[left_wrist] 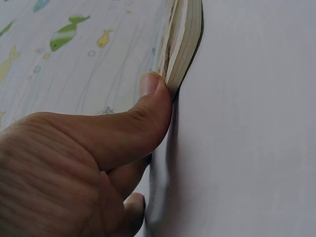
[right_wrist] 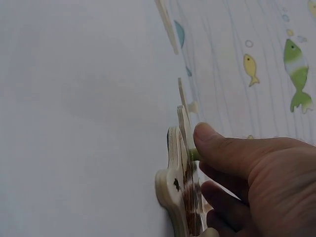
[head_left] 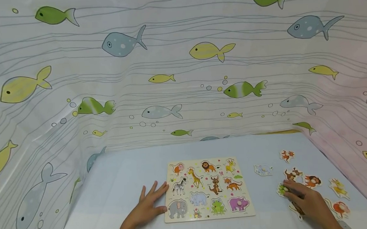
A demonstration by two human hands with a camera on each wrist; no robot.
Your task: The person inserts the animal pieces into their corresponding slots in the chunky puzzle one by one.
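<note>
My left hand (head_left: 147,207) rests on the table with fingers spread, at the left edge of a wooden animal puzzle board (head_left: 205,214). Its thumb (left_wrist: 150,98) touches the board's edge in the left wrist view. A purple hippo piece (head_left: 244,204) with a knob sits at the board's lower right. On the right, my right hand (head_left: 312,204) pinches a green frog piece (head_left: 281,190) by its knob, thumb against the green knob (right_wrist: 193,154) in the right wrist view. Beneath this hand, a brown piece (head_left: 298,210) is partly hidden.
Around the right hand lie a kangaroo piece (head_left: 292,174), a lion piece (head_left: 312,181), a yellow animal piece (head_left: 339,188) and a monkey piece (head_left: 340,208). Farther back are a pale blue rhino piece (head_left: 263,170) and an orange piece (head_left: 287,155). Fish-patterned sheeting (head_left: 182,93) surrounds the table.
</note>
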